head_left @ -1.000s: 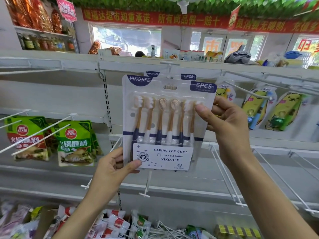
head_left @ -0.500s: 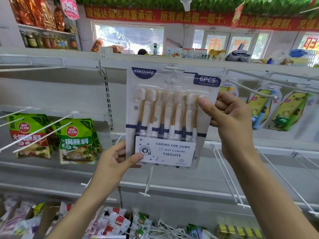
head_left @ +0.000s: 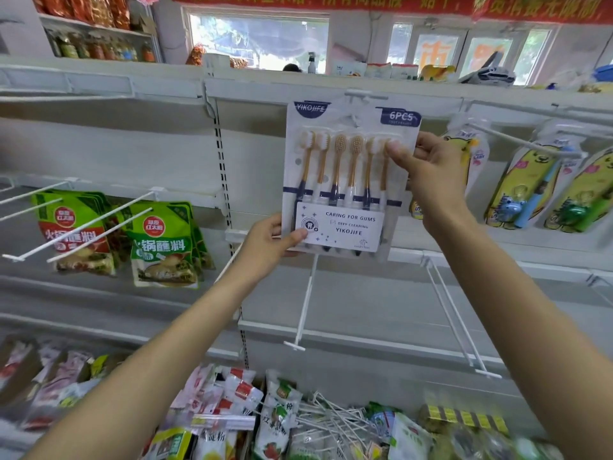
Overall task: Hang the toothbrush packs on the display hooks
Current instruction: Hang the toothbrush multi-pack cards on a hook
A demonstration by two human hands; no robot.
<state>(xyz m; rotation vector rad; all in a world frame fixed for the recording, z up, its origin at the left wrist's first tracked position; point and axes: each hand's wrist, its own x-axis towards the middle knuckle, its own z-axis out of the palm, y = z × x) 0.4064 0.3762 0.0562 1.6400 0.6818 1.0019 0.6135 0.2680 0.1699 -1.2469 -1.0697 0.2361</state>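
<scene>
The toothbrush pack is sitting higher and closer to the back panel than a second ago, its top edge now reaching the white display hook on the upper rail, where before it was hanging lower with a second pack's labels showing behind it. The hook's tip is now showing through the pack's hang hole. The right hand and left hand are riding up with it, keeping the same grip on the right edge and lower left corner.
</scene>
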